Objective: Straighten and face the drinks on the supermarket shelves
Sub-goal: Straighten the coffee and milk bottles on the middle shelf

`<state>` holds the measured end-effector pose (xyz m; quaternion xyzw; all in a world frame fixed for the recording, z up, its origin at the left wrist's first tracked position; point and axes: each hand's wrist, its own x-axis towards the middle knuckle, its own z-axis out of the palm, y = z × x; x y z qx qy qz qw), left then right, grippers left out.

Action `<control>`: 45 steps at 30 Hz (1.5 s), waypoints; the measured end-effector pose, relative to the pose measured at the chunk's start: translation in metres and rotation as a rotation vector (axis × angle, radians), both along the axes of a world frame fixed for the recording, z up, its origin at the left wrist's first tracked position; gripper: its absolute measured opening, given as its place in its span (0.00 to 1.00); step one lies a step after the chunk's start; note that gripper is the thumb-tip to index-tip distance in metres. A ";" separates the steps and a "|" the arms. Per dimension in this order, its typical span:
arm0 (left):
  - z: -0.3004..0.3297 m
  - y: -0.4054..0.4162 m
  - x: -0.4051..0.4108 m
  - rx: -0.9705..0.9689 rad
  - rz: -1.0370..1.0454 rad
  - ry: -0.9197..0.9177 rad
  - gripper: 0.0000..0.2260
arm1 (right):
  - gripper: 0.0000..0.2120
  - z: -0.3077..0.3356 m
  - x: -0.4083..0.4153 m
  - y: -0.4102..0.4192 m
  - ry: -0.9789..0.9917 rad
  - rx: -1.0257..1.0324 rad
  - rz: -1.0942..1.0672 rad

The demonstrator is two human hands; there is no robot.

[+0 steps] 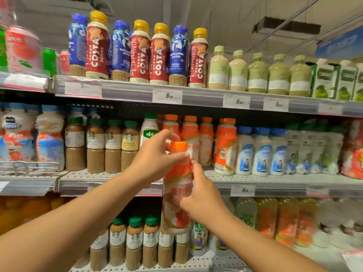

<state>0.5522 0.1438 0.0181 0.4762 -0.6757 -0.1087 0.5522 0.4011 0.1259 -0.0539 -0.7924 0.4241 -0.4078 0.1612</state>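
Note:
An orange-capped bottle (pixel 177 181) with an orange and white label hangs in the air in front of the middle shelf (pixel 275 181). My left hand (pixel 155 156) grips its neck just under the cap. My right hand (pixel 198 195) holds the body from the right side. Behind it, more orange-capped bottles (pixel 196 138) of the same drink stand in a row on the middle shelf, one of them (pixel 225 146) turned with its barcode outward.
Coffee bottles (pixel 104 144) and a green-capped white bottle (pixel 150 128) stand left of the orange row, blue-capped milk bottles (pixel 261 152) to its right. The top shelf holds red Costa bottles (pixel 139 54) and pale green bottles (pixel 257 73). Below are more coffee bottles (pixel 135 242).

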 end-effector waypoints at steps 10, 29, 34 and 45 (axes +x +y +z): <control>-0.059 -0.027 -0.003 0.041 0.451 -0.677 0.21 | 0.45 0.037 -0.085 -0.061 -0.179 -0.152 -0.093; -0.090 -0.064 0.001 0.332 0.754 -1.324 0.12 | 0.55 0.033 -0.059 -0.130 -0.098 -0.216 -0.239; -0.087 -0.068 -0.005 0.322 0.707 -1.434 0.11 | 0.49 0.011 -0.066 -0.129 0.047 -0.303 -0.264; -0.089 -0.069 -0.005 0.307 0.702 -1.468 0.11 | 0.39 0.003 -0.049 -0.135 0.313 -0.460 -0.333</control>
